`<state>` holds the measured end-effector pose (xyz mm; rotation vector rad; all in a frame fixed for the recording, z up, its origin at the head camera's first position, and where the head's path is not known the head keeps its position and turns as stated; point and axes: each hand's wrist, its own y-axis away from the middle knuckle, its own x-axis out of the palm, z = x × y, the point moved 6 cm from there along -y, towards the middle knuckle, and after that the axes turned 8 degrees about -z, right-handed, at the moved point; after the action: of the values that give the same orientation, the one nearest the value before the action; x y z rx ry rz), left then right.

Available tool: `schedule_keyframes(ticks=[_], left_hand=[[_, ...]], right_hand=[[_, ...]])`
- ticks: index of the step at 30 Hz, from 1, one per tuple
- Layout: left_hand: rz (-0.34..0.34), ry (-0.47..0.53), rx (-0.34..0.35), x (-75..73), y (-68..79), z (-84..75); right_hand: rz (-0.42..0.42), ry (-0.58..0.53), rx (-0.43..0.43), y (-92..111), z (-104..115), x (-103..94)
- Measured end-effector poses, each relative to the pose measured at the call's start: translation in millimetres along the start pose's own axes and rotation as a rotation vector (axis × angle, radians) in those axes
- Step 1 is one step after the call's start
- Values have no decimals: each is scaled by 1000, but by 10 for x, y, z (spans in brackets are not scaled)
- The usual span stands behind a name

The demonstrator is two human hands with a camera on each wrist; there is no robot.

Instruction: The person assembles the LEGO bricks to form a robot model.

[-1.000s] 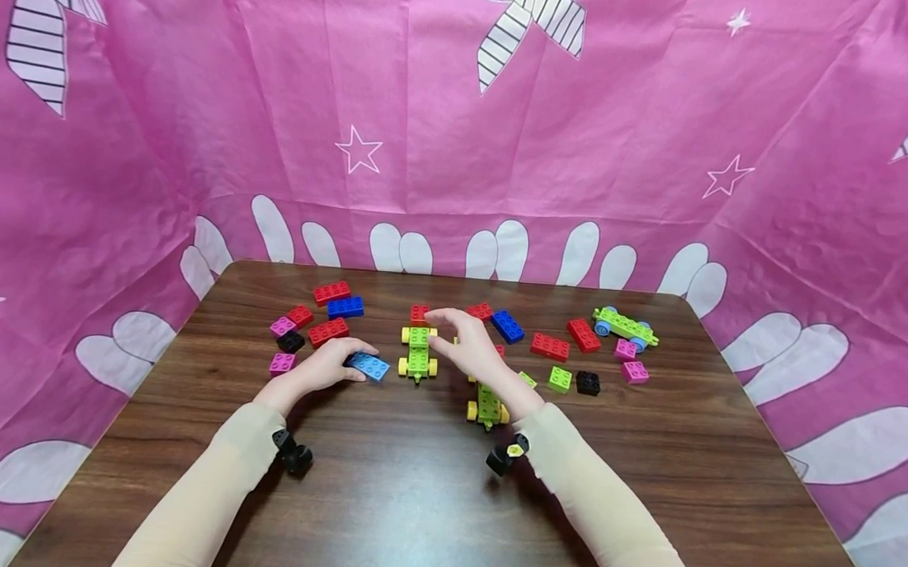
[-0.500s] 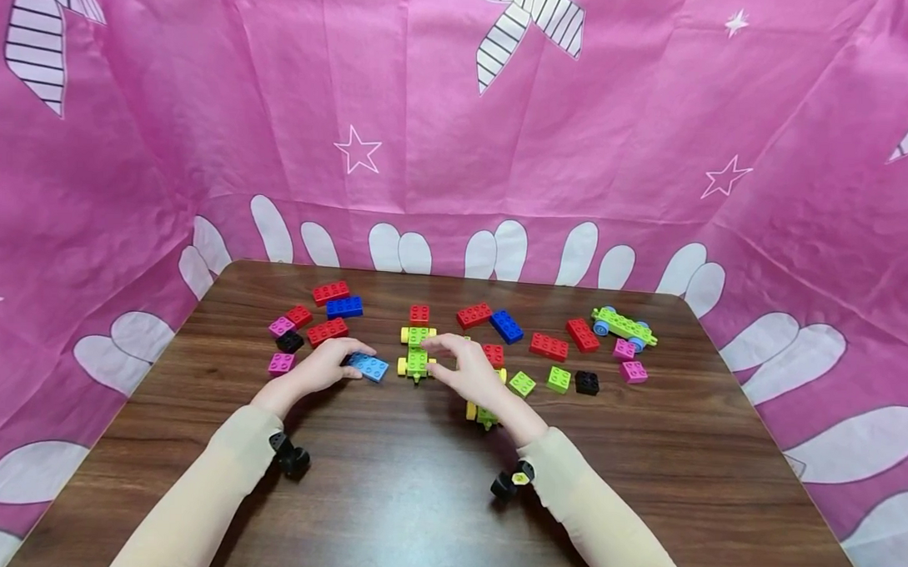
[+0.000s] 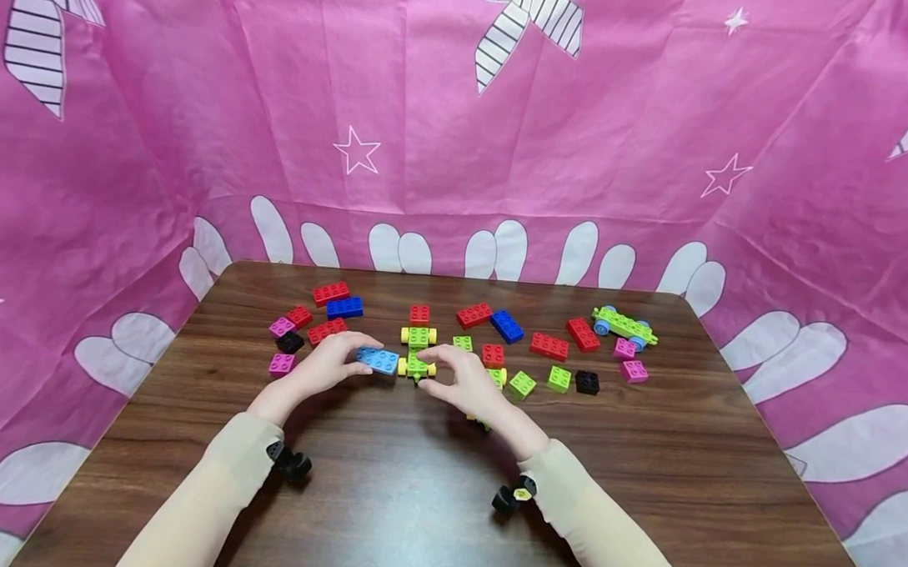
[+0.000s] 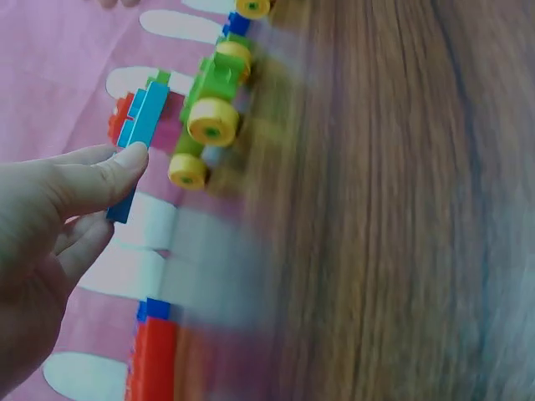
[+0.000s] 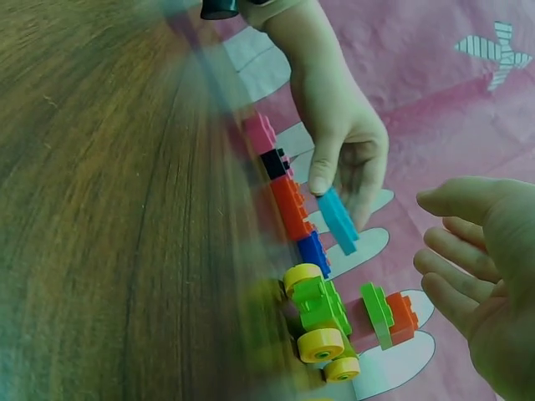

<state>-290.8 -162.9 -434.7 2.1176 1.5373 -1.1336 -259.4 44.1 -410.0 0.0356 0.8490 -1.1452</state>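
Observation:
Pinched between thumb and fingers of my left hand [image 3: 317, 370] is a light blue building brick [image 3: 379, 361], held above the table just left of a green toy car base [image 3: 417, 355] with yellow wheels. The same light blue brick [image 4: 144, 125] appears edge-on in the left wrist view. My right hand [image 3: 465, 384] is at the car base's right side, thumb and fingers spread apart and holding nothing; it overlaps the base's near end in the head view. A red brick [image 3: 419, 315] shows at the base's far end. Beneath the right hand, a second yellow-wheeled base [image 3: 499, 377] is partly hidden.
Red and blue bricks [image 3: 344, 306], magenta bricks [image 3: 282, 363] and a black brick [image 3: 290, 341] lie at the left. More red bricks [image 3: 549, 346], green bricks [image 3: 559, 379] and a black brick [image 3: 587, 382] are at the right. A blue-wheeled green base [image 3: 623, 326] stands far right.
My right hand has moved back toward me from the car base's far end to its near end. The left hand has brought the light blue brick rightward, close to the base.

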Motion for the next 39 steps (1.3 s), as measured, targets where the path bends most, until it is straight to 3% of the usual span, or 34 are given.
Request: schedule_keyframes(ticks=[9,18,27,39], left_hand=[[-24,-13,78,21,18,-314],[-4,-37,166,120,35,-579],[-24,-79,250,236,71,-705],[16,-20,250,393,94,-793]], right_hand=[[9,13,15,55,-16,-11],[26,57,33,102,-35,-37],[29,44,23,171,-56,-72],[72,121,82,228,-91,-111]])
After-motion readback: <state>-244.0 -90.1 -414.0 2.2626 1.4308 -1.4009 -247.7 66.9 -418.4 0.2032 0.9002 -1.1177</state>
